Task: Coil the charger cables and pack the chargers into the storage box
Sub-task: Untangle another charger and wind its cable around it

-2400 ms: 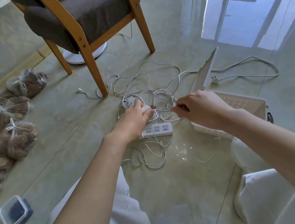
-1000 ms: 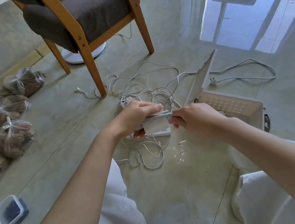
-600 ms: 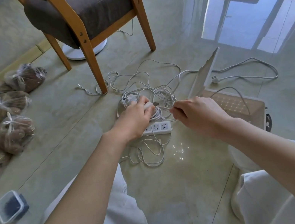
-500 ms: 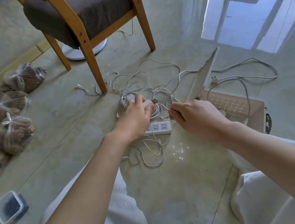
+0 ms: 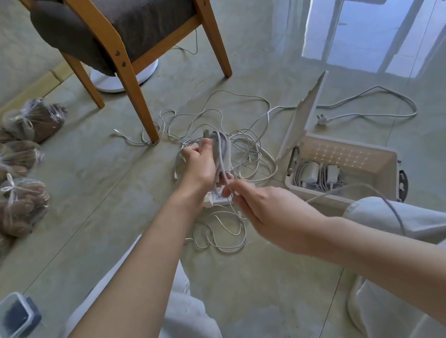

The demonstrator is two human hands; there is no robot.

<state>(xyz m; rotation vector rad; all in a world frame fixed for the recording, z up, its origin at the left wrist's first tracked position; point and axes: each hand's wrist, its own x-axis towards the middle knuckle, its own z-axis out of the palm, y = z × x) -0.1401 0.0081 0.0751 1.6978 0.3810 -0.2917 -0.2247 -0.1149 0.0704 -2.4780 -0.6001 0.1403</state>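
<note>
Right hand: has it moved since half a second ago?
Yes. The right hand has shifted left and nearer the person: it overlapped the storage box before, now clears it, its grip pinching a cable by the power strip.

A living room in a home, viewed from floor level. The glossy stone-tiled floor [image 5: 255,53] carries a reflection [image 5: 369,24] of tall window frames. A wooden armchair [image 5: 129,15] with a grey cushion stands ahead, with a round white stand base [image 5: 111,82] behind its legs. Tied clear plastic bags [image 5: 18,205] of brown produce line the left side, near a small clear plastic tub [image 5: 12,316]. White charger cables [image 5: 242,147] and a power strip [image 5: 218,199] sprawl beside an open storage box [image 5: 349,200].
</note>
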